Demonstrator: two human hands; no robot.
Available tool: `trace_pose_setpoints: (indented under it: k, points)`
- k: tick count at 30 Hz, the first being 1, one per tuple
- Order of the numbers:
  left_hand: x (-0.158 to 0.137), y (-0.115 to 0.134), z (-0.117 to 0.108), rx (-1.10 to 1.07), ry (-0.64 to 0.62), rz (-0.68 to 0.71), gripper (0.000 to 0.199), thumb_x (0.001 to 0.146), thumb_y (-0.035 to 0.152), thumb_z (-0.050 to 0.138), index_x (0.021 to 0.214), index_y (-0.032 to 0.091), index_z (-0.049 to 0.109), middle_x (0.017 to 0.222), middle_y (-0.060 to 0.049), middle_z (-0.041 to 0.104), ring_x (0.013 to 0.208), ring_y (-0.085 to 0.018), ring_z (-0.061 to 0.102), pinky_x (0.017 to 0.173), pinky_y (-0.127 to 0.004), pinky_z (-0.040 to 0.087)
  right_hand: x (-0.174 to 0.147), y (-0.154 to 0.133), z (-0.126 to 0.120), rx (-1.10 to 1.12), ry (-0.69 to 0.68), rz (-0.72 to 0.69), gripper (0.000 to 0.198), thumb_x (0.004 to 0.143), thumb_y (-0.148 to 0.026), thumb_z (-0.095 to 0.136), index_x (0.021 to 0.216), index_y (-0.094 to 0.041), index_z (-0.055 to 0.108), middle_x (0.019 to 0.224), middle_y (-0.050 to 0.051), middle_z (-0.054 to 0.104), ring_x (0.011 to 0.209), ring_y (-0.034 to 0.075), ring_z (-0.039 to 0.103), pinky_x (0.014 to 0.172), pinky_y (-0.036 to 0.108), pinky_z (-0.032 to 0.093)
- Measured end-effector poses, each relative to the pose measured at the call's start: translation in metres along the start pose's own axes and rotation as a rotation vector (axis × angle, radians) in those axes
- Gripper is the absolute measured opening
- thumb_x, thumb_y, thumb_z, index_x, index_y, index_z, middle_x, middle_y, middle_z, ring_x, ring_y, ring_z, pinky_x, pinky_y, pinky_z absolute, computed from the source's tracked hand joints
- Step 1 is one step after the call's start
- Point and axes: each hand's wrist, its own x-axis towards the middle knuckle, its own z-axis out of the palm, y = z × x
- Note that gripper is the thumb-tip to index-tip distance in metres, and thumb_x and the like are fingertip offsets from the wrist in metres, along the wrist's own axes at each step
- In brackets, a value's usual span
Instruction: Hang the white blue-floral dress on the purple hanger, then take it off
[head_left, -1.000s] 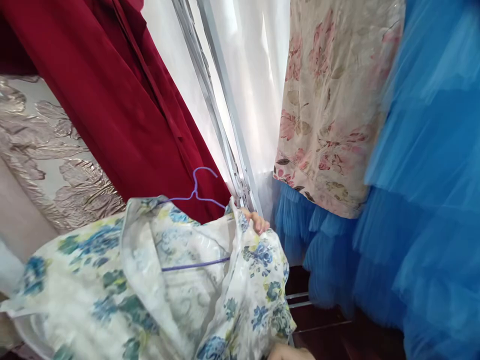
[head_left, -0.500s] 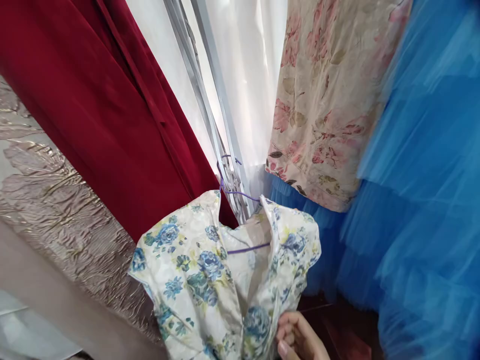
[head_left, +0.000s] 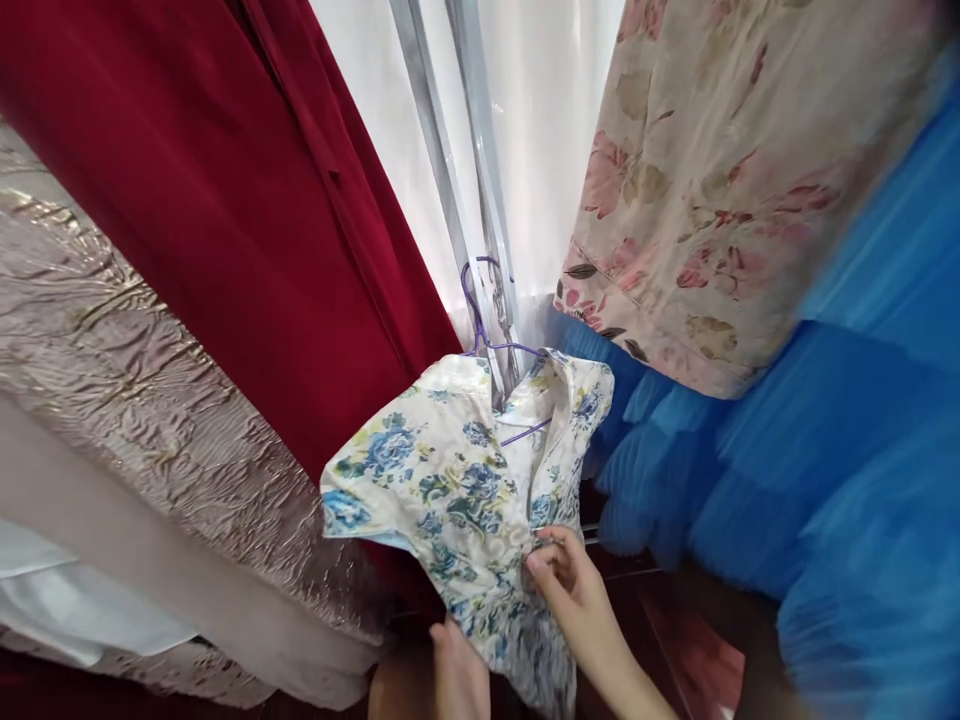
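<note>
A white floral dress (head_left: 450, 480) with blue roses and short cap sleeves hangs on a purple wire hanger (head_left: 478, 300). The hanger's hook is up against grey metal poles (head_left: 442, 150). At the lower end of the V-shaped neckline, my right hand (head_left: 570, 580) pinches the front of the dress between thumb and fingers. Low at the left side of the dress is my left hand (head_left: 461, 670), touching its edge; the thumb points up and the other fingers are mostly hidden or blurred. The dress's lower part runs out of view between my arms.
A dark red garment (head_left: 225, 200) and a shiny textured beige one (head_left: 150, 380) hang at left. To the right hang a pink-flowered cream garment (head_left: 697, 220) and layered blue tulle (head_left: 862, 500). White curtain-like fabric (head_left: 540, 130) is behind the poles.
My left hand has come into view at the bottom. The dress appears farther right and tilted, with more of its front showing. My right hand is higher in view, at the neckline's lower end.
</note>
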Motion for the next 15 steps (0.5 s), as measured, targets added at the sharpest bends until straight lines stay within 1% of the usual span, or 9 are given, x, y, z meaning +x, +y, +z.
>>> trace_pose_setpoints:
  k: [2,4,5,6,9,12,15]
  points:
    - [-0.001,-0.005,-0.004,-0.031,-0.034,-0.092,0.06,0.081,0.067,0.067,0.118,0.021,0.075,0.108,-0.013,0.076,0.115,-0.034,0.067,0.097,-0.043,0.056,0.01,0.001,0.003,-0.008,0.029,0.001,0.04,0.096,-0.054,0.056,0.119,-0.021,0.047,0.076,-0.001,0.059,0.072,0.019,0.058,0.068,0.03,0.046]
    - [0.003,-0.009,-0.005,-0.07,-0.084,-0.183,0.064,0.071,0.062,0.079,0.117,0.018,0.075,0.115,-0.013,0.075,0.119,-0.036,0.065,0.1,-0.042,0.055,0.017,0.0,0.003,-0.034,0.043,0.0,0.041,0.097,-0.055,0.054,0.119,-0.021,0.048,0.074,-0.001,0.06,0.07,0.019,0.058,0.065,0.029,0.046]
    - [0.006,-0.011,-0.005,-0.089,-0.096,-0.214,0.065,0.069,0.06,0.082,0.118,0.017,0.074,0.119,-0.013,0.074,0.122,-0.036,0.064,0.101,-0.042,0.054,0.02,-0.002,0.002,-0.061,0.038,-0.008,0.039,0.097,-0.054,0.054,0.117,-0.021,0.05,0.072,-0.001,0.061,0.069,0.019,0.058,0.064,0.029,0.046]
    - [0.009,-0.012,-0.005,-0.104,-0.098,-0.23,0.065,0.069,0.058,0.082,0.118,0.016,0.074,0.121,-0.013,0.073,0.124,-0.036,0.062,0.103,-0.042,0.053,0.022,-0.004,0.001,-0.093,0.028,-0.02,0.037,0.097,-0.054,0.054,0.113,-0.02,0.053,0.071,0.0,0.061,0.068,0.019,0.059,0.063,0.029,0.046]
    - [0.013,-0.016,-0.007,-0.12,-0.087,-0.22,0.062,0.071,0.056,0.082,0.119,0.018,0.073,0.124,-0.012,0.072,0.125,-0.035,0.061,0.105,-0.042,0.051,0.027,-0.008,0.001,-0.154,-0.013,-0.037,0.033,0.097,-0.052,0.055,0.096,-0.019,0.058,0.064,-0.001,0.058,0.062,0.017,0.057,0.06,0.027,0.044]
    - [0.013,-0.015,-0.013,-0.124,-0.128,-0.199,0.058,0.072,0.054,0.082,0.117,0.018,0.073,0.121,-0.012,0.073,0.123,-0.034,0.063,0.105,-0.041,0.051,0.029,-0.007,0.005,-0.173,-0.037,-0.004,0.034,0.096,-0.053,0.055,0.091,-0.019,0.058,0.057,-0.004,0.053,0.054,0.015,0.051,0.055,0.026,0.04]
    - [0.012,-0.011,-0.018,-0.111,-0.163,-0.194,0.058,0.072,0.054,0.082,0.114,0.015,0.073,0.115,-0.013,0.075,0.119,-0.035,0.065,0.102,-0.041,0.053,0.03,-0.003,0.01,-0.241,-0.049,0.009,0.03,0.094,-0.049,0.054,0.085,-0.02,0.055,0.056,-0.006,0.046,0.05,0.013,0.043,0.051,0.025,0.033]
